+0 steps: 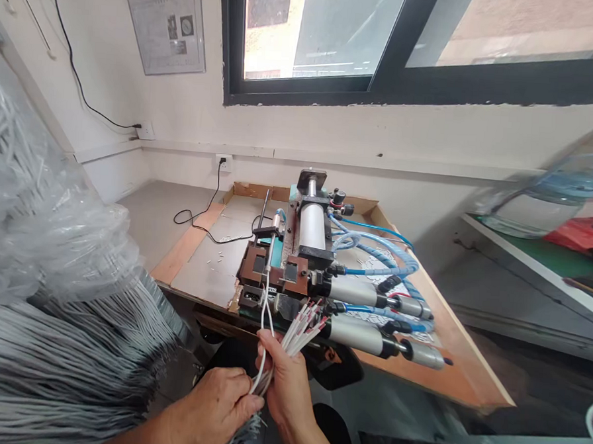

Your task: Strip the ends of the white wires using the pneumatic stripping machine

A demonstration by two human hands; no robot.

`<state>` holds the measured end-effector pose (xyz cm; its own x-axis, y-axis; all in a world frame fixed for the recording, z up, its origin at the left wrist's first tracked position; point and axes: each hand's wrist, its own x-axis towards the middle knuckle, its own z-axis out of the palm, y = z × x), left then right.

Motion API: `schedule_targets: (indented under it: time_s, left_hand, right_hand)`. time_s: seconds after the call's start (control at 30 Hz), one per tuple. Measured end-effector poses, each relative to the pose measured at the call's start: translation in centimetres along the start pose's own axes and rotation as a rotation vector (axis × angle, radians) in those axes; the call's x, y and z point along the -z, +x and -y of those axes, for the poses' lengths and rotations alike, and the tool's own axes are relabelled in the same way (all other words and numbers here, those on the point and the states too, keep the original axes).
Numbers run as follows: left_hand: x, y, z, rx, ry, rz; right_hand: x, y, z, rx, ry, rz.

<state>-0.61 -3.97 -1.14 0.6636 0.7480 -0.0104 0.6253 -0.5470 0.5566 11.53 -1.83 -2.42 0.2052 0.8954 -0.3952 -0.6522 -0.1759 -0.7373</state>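
At far left, a thick mass of grey cables (pixel 45 368) hangs beneath clear plastic sheeting (pixel 44 189).

The left hand (pixel 212 403) is at lower centre. Its fingers are curled closed, with the thumb pressed on the lower run of a white cable (pixel 262 316); the fingertips are partly hidden. The cable rises in front of the right hand to the gap between the brown blocks (pixel 294 273) of a bench machine (pixel 313 226). Whether its tip touches metal cannot be determined.

Next, the right hand (pixel 285 380) is wrapped around a white cable bundle (pixel 298 335), leaving no visible opening between fingers and cables. The bundle's reddish ends fan out above the thumb, just before the machine.

Assessment: the cables should be light and flexible, the sheath possibly slippery, the thin ends easily bent. Suitable hold: on the sheath, below the ends.

Further right, silver cylinders (pixel 355 334) and blue hoses (pixel 373 272) adjoin the machine.
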Motion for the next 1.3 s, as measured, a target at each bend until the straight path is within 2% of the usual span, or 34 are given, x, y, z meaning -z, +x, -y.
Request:
schedule_targets:
  time_s: [0.23, 0.43, 0.53, 0.67, 0.73, 0.87, 1.13, 1.3]
  left_hand:
    - [0.2, 0.0, -0.1, 0.002, -0.047, 0.009]
    - [0.5, -0.1, 0.0, 0.071, -0.139, -0.006]
    - [0.9, -0.1, 0.2, 0.151, -0.319, -0.123]
    - [1.1, 0.0, 0.7, 0.276, -0.754, -0.317]
    - [1.3, 0.2, 0.8, 0.295, -0.919, -0.399]
    - [1.8, 0.6, 0.6, 0.264, -1.015, -0.567]
    - [1.8, -0.4, 0.4, 0.259, -1.032, -0.663]
    - [1.7, -0.3, 0.7, 0.191, -1.062, -0.596]
  right_hand:
    - [-0.3, 0.2, 0.4, -0.050, 0.010, 0.033]
    - [0.0, 0.6, 0.0, 0.025, -0.071, 0.103]
    - [0.6, 0.1, -0.1, 0.058, -0.130, 0.123]
    - [1.8, -1.4, -1.0, 0.147, -0.266, 0.160]
    - [2.5, -2.1, -1.6, 0.168, -0.323, 0.153]
    - [3.7, -3.0, -2.9, 0.159, -0.448, 0.140]
    - [4.6, -4.7, -4.4, 0.176, -0.552, 0.134]
    - [4.1, -5.8, -4.1, 0.194, -0.565, 0.136]
